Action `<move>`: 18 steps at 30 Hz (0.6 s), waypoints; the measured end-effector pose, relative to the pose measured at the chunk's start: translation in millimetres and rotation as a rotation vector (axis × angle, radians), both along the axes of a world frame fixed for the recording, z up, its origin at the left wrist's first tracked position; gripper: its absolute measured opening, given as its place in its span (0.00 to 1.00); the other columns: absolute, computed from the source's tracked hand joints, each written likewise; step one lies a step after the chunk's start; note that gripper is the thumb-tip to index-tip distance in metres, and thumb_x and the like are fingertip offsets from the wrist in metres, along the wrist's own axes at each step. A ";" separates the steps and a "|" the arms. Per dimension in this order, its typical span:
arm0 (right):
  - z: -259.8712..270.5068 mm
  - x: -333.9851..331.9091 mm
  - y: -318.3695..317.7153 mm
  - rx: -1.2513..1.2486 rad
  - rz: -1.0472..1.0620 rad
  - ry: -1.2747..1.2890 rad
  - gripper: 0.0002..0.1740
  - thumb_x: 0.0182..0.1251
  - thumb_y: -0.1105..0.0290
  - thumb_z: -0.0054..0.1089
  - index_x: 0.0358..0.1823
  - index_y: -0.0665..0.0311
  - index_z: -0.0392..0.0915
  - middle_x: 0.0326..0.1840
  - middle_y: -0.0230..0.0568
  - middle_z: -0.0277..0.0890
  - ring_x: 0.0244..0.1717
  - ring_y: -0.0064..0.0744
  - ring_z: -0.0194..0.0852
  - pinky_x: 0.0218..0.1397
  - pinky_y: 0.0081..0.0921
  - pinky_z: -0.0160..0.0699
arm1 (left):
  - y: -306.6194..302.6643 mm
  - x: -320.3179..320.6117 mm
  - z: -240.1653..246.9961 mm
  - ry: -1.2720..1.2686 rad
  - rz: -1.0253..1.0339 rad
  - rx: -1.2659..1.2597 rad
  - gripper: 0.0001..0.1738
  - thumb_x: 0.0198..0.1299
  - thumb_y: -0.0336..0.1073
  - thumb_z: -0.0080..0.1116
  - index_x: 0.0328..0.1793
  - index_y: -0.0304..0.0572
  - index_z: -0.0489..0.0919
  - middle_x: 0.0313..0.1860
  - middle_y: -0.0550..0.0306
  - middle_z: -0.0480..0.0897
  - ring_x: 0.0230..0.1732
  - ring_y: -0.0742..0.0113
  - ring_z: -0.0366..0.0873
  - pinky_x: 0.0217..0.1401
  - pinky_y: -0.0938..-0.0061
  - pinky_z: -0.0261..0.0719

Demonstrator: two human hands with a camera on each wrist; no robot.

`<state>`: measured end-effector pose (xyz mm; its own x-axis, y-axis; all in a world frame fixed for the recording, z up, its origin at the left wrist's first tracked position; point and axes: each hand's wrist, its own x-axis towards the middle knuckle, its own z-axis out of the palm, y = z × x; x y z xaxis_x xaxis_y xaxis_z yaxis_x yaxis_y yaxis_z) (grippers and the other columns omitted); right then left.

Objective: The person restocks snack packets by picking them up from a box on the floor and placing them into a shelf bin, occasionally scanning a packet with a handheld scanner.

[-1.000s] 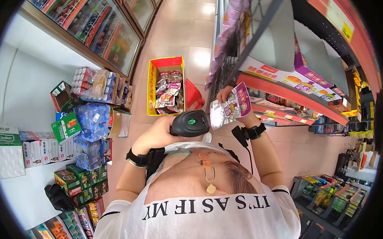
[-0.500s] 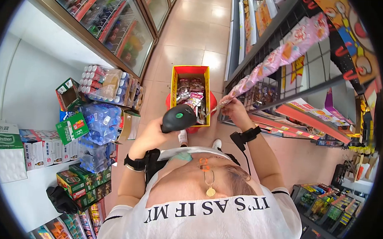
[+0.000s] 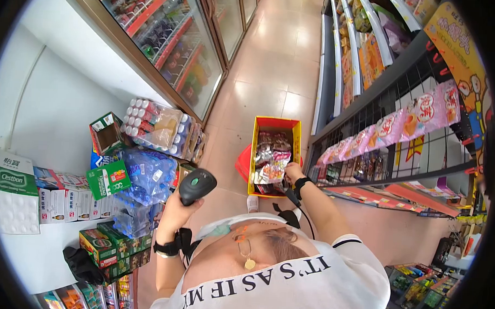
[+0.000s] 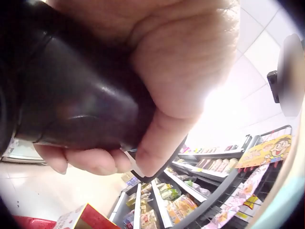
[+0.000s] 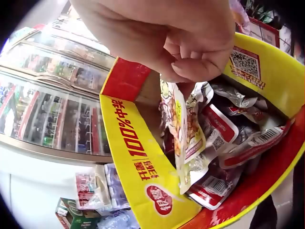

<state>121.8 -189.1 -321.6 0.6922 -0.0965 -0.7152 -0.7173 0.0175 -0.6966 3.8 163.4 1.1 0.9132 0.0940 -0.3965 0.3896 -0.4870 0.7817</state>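
Tiled floor (image 3: 273, 52): red basket (image 3: 243, 164) under yellow box (image 3: 254, 155), water packs (image 3: 146, 178), cartons (image 3: 105, 246).

Scanner (image 4: 71, 95) head past the view's edge, packet (image 5: 183, 138) top under fingertips (image 5: 200, 67)

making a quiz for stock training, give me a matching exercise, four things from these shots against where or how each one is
Things:
1 scanner
2 snack packet
3 yellow box
4 water bottle pack

States:
a pinched by the right hand
b piled by the white wall
c gripped in the left hand
d open-topped, filled with packets

Pairs: 1-c, 2-a, 3-d, 4-b
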 end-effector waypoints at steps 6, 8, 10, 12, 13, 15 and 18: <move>-42.9 15.3 12.5 -0.175 -0.052 -0.074 0.06 0.55 0.81 0.46 0.31 0.61 0.70 0.14 0.40 0.64 0.11 0.35 0.65 0.10 0.36 0.60 | 22.7 -21.0 -1.9 0.013 0.107 0.061 0.16 0.48 0.34 0.68 0.44 0.38 0.79 0.30 0.61 0.80 0.32 0.73 0.73 0.39 0.75 0.73; -38.2 21.0 13.1 -0.215 -0.031 -0.001 0.11 0.56 0.81 0.46 0.40 0.63 0.70 0.20 0.44 0.68 0.14 0.38 0.70 0.12 0.36 0.67 | 22.9 -24.7 0.2 0.026 0.116 0.081 0.16 0.48 0.34 0.68 0.44 0.38 0.79 0.30 0.61 0.80 0.32 0.73 0.73 0.39 0.75 0.73; -54.9 25.0 11.3 -0.294 -0.044 -0.057 0.13 0.56 0.81 0.46 0.44 0.65 0.69 0.23 0.45 0.69 0.16 0.38 0.72 0.13 0.36 0.70 | 18.6 -23.4 8.2 0.056 0.118 0.084 0.16 0.48 0.34 0.68 0.43 0.38 0.79 0.30 0.61 0.80 0.32 0.73 0.73 0.38 0.75 0.73; -117.2 29.0 -3.4 -0.373 -0.008 -0.129 0.20 0.56 0.81 0.48 0.53 0.69 0.67 0.30 0.50 0.73 0.22 0.41 0.77 0.17 0.35 0.77 | 17.0 -20.8 5.2 0.063 0.096 0.075 0.16 0.49 0.34 0.68 0.43 0.38 0.79 0.30 0.61 0.80 0.32 0.73 0.73 0.38 0.74 0.73; -30.4 19.1 4.9 -0.260 -0.036 -0.045 0.19 0.56 0.81 0.47 0.52 0.70 0.67 0.30 0.52 0.73 0.21 0.42 0.77 0.16 0.34 0.76 | 15.7 -18.3 4.8 0.079 0.078 0.064 0.15 0.49 0.34 0.68 0.42 0.38 0.79 0.30 0.60 0.80 0.32 0.73 0.73 0.38 0.74 0.73; 0.5 8.6 1.3 -0.149 -0.008 0.002 0.18 0.56 0.81 0.47 0.50 0.70 0.68 0.30 0.51 0.73 0.20 0.42 0.77 0.15 0.32 0.75 | 5.9 -9.7 7.7 0.068 0.044 0.084 0.15 0.49 0.35 0.68 0.42 0.37 0.79 0.29 0.60 0.80 0.31 0.72 0.73 0.38 0.74 0.73; 20.6 -8.7 -18.2 0.163 0.081 0.071 0.10 0.56 0.82 0.49 0.41 0.69 0.69 0.23 0.45 0.70 0.17 0.36 0.72 0.16 0.30 0.71 | -11.9 6.9 5.0 -0.012 -0.085 0.077 0.15 0.50 0.35 0.68 0.43 0.37 0.80 0.30 0.57 0.82 0.32 0.71 0.75 0.39 0.73 0.74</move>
